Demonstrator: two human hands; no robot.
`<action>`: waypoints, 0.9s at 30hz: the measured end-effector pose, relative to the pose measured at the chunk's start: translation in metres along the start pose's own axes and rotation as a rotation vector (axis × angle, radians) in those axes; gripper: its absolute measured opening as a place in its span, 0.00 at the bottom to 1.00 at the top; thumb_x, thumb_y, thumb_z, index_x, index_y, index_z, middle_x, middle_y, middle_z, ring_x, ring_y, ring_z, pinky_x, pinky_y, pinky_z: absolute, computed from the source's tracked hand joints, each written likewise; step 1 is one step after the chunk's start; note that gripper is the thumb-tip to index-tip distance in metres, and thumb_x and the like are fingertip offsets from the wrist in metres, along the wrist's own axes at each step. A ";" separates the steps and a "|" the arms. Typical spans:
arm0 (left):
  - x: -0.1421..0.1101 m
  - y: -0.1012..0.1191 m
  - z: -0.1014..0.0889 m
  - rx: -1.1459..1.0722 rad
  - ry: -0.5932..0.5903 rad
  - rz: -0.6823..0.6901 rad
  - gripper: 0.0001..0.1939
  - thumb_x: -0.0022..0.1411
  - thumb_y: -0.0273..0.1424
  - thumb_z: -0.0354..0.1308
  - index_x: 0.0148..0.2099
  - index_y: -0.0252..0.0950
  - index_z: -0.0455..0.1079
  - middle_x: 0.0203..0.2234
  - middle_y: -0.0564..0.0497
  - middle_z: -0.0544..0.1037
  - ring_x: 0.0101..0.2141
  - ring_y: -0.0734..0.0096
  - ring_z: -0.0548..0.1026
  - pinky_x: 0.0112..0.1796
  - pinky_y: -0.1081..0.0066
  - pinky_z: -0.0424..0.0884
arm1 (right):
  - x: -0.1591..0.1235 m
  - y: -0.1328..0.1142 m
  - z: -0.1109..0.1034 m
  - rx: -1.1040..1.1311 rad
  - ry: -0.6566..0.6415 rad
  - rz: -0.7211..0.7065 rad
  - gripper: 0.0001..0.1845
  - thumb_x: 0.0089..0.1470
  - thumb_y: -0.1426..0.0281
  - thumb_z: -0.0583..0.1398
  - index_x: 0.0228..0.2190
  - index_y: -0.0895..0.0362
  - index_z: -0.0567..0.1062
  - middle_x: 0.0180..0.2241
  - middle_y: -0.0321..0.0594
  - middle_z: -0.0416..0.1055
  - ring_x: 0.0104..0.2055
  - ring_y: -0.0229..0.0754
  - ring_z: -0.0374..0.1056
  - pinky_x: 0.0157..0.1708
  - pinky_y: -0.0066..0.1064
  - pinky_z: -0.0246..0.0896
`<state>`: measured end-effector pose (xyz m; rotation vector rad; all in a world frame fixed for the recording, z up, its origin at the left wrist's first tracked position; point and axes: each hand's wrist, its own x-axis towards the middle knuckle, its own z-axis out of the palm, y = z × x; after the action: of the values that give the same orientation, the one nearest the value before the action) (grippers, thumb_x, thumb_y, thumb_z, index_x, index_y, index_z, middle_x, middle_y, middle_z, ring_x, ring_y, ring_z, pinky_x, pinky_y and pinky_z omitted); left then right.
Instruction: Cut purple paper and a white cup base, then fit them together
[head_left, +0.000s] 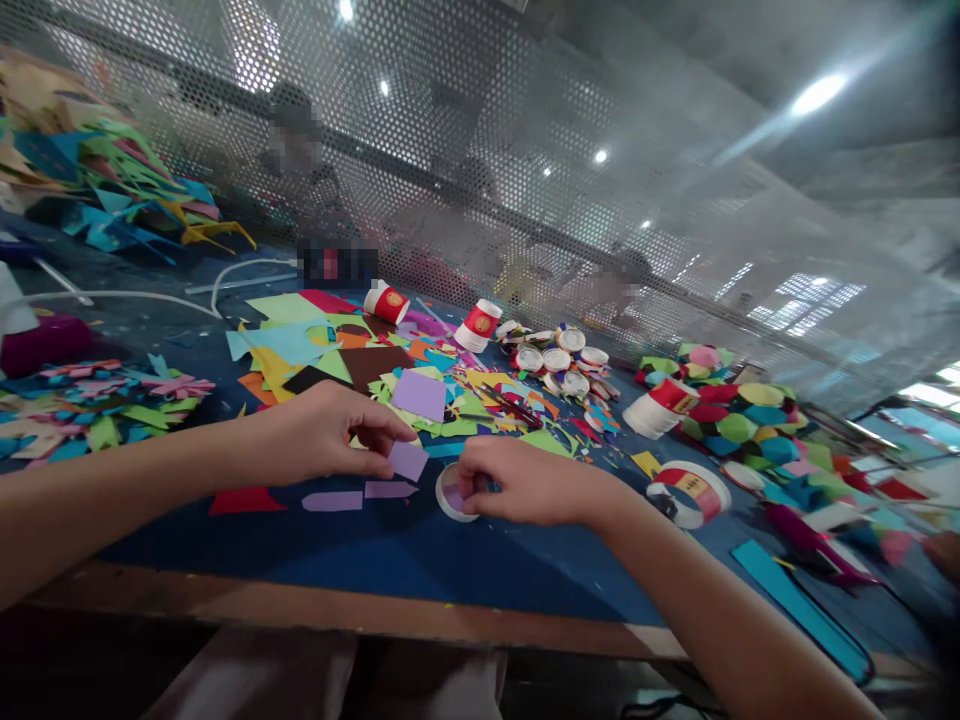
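Pinching purple paper (409, 461) w/ L hand (330, 432), just beside white-rimmed disc (442, 492); R hand (525, 480) fingers curled at disc, can't tell grip; loose purple strips (332, 501) could scatter if L wrist brushes 'em.

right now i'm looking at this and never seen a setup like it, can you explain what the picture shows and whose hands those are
There is no machine here: these are a person's own bare hands, seen by a camera worn on that person's head, looking forward and down. The left hand pinches a small purple piece. The right hand has its fingertips inside a small white-rimmed round piece; whether they grip anything is hidden. On the blue tabletop lie two purple strips, colourful scraps and red-and-white paper cups. Behind stands a perforated screen.
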<state>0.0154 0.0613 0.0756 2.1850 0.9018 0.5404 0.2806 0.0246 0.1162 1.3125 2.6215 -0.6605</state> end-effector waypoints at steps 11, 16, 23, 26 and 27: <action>-0.004 -0.019 0.007 0.097 0.136 0.251 0.14 0.63 0.40 0.62 0.48 0.43 0.79 0.32 0.56 0.81 0.33 0.73 0.77 0.35 0.77 0.65 | 0.000 0.005 0.005 -0.003 0.036 -0.004 0.03 0.56 0.76 0.64 0.35 0.60 0.75 0.39 0.43 0.73 0.41 0.44 0.68 0.43 0.34 0.62; -0.004 -0.022 0.009 0.163 0.199 0.316 0.13 0.65 0.40 0.60 0.50 0.44 0.78 0.32 0.55 0.80 0.33 0.71 0.77 0.35 0.75 0.66 | -0.007 0.005 0.009 -0.006 0.106 0.007 0.09 0.61 0.71 0.64 0.43 0.59 0.75 0.45 0.45 0.72 0.48 0.47 0.67 0.50 0.38 0.61; -0.006 -0.021 0.007 0.220 0.218 0.366 0.12 0.66 0.37 0.60 0.50 0.45 0.78 0.33 0.56 0.81 0.34 0.72 0.78 0.36 0.74 0.66 | -0.004 0.001 0.007 -0.044 0.049 -0.014 0.01 0.61 0.74 0.62 0.35 0.59 0.75 0.38 0.43 0.72 0.42 0.45 0.67 0.44 0.36 0.63; -0.004 -0.023 0.008 0.238 0.239 0.393 0.11 0.66 0.36 0.60 0.50 0.45 0.78 0.32 0.56 0.80 0.33 0.72 0.77 0.35 0.74 0.66 | -0.006 0.002 0.008 -0.045 0.083 -0.009 0.05 0.62 0.74 0.62 0.41 0.60 0.76 0.42 0.45 0.73 0.45 0.46 0.67 0.47 0.37 0.63; -0.004 -0.023 0.008 0.243 0.243 0.396 0.11 0.66 0.37 0.60 0.50 0.45 0.77 0.31 0.56 0.80 0.32 0.72 0.77 0.35 0.74 0.66 | -0.008 0.003 0.008 -0.045 0.099 -0.006 0.09 0.62 0.73 0.63 0.44 0.61 0.76 0.44 0.46 0.72 0.48 0.47 0.67 0.49 0.38 0.62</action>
<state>0.0075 0.0663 0.0527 2.5794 0.6825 0.9451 0.2870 0.0170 0.1105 1.3578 2.7018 -0.5472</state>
